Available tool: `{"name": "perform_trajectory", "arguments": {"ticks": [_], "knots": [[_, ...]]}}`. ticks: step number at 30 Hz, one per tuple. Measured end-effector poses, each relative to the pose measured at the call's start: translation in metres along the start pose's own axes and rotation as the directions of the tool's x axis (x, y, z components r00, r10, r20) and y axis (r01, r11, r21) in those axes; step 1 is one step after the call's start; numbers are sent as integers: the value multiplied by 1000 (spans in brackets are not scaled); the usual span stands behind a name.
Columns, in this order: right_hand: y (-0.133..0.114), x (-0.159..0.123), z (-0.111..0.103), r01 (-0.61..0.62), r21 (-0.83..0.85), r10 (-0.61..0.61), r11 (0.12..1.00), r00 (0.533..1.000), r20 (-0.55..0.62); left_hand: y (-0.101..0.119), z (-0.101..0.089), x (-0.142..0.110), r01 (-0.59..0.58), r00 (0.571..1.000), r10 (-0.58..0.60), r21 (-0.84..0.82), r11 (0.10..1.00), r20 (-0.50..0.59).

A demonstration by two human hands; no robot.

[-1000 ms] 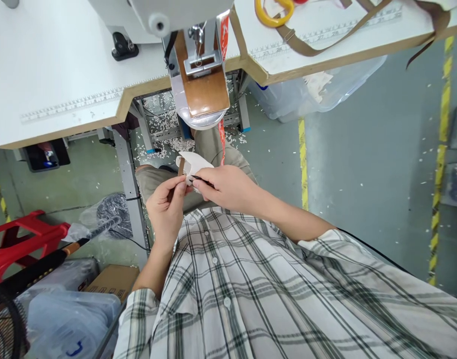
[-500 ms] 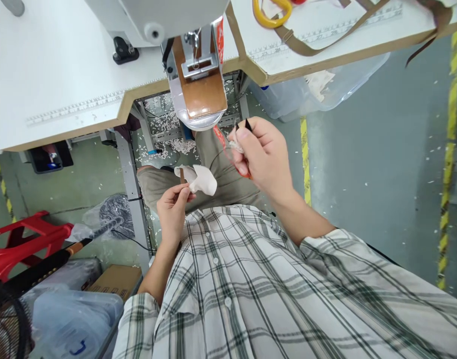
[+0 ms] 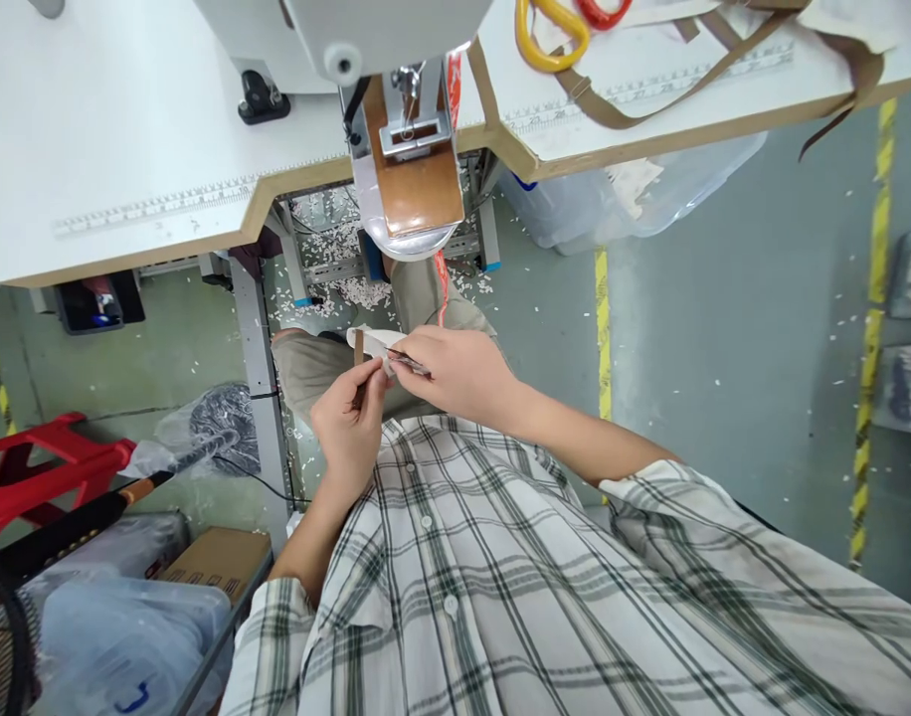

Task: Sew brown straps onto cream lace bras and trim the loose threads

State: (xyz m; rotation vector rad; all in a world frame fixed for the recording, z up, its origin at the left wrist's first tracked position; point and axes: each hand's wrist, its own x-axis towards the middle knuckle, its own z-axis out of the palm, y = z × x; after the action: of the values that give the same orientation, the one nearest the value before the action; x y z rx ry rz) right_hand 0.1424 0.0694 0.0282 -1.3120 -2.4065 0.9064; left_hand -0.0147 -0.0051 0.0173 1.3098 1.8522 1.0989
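Fingers of my left hand (image 3: 349, 413) are pinched together on the edge of the white fabric piece (image 3: 376, 341), which sits above my lap with a brown strip (image 3: 359, 347) on it. My right hand (image 3: 459, 373) grips a small dark tool (image 3: 411, 362) against the fabric. Beyond both hands stands the sewing machine (image 3: 418, 189); yellow-handled scissors (image 3: 551, 50) rest on the white surface (image 3: 127, 129).

White fabric (image 3: 378, 339) in left hand (image 3: 349, 416)
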Motion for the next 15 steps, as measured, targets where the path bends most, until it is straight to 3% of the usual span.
{"name": "perform_trajectory", "arguments": {"ticks": [6, 9, 12, 13, 15], "knots": [[-3, 4, 3, 11, -138, -5, 990, 999, 46, 0, 4, 3, -136, 991, 136, 156, 978, 10], [0, 8, 6, -20, -84, 25, 996, 998, 56, 0, 4, 5, -84, 996, 80, 119, 989, 31], [11, 10, 4, -70, 220, 57, 973, 996, 65, -6, 0, 12, 137, 990, -136, -56, 989, 25], [16, 9, 3, -105, 368, 83, 924, 994, 74, -10, -3, 15, 220, 975, -219, -134, 966, 20], [26, 7, 1, -174, 657, 158, 733, 984, 84, -16, -8, 20, 340, 938, -346, -268, 901, 27]]}}
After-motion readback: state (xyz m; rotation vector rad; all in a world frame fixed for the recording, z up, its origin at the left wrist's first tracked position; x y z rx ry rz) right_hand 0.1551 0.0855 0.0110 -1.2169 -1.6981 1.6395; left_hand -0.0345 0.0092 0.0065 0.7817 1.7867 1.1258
